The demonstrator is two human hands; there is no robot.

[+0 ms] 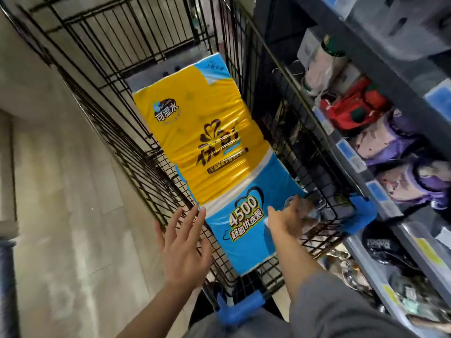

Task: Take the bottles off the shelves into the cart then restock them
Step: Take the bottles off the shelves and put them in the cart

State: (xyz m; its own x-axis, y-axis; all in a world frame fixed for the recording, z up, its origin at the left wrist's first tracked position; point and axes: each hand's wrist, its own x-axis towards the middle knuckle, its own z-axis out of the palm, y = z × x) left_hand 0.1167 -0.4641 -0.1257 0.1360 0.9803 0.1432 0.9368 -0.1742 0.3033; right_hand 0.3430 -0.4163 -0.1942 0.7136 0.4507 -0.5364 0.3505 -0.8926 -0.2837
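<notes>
Left hand point(181, 250) is seen spread open, fingers point(195, 220) splayed, nothing held; it hovers over the cart's left wire wall, just beside the near left edge of the tissue pack point(214, 152). Whether fingertips touch the pack cannot be told. Right hand point(290, 220) is extended palm-up over the near right corner of the pack, fingers blurred; it looks loosely open, nothing clearly gripped. Contact with the pack cannot be confirmed. A small blurred, possibly clear item is seen just past the right fingertips at the cart's right wall; what it is cannot be told. A grey sleeve point(336, 301) covers the right forearm.

The pack is a long plastic-wrapped bundle, yellow on the far part, blue on the near part, printed with "4500" and Chinese text. It is laid lengthwise in the black wire cart point(117, 76), tilted, near end raised toward the cart's handle side. Blue plastic corner guards are seen at the near end point(241, 311) and at the right rim point(361, 215).

No bottle can be clearly made out in the cart.

Grey shelving point(366, 76) stands right beside the cart, on its right. Packaged goods are stocked there: a red pack point(351, 111), purple-and-white packs point(390, 140), a dark item with lettering point(380, 245) lower down. Blue price tags point(349, 150) are fixed along the shelf edges. Pale tiled floor point(61, 191) lies to the left of the cart.
</notes>
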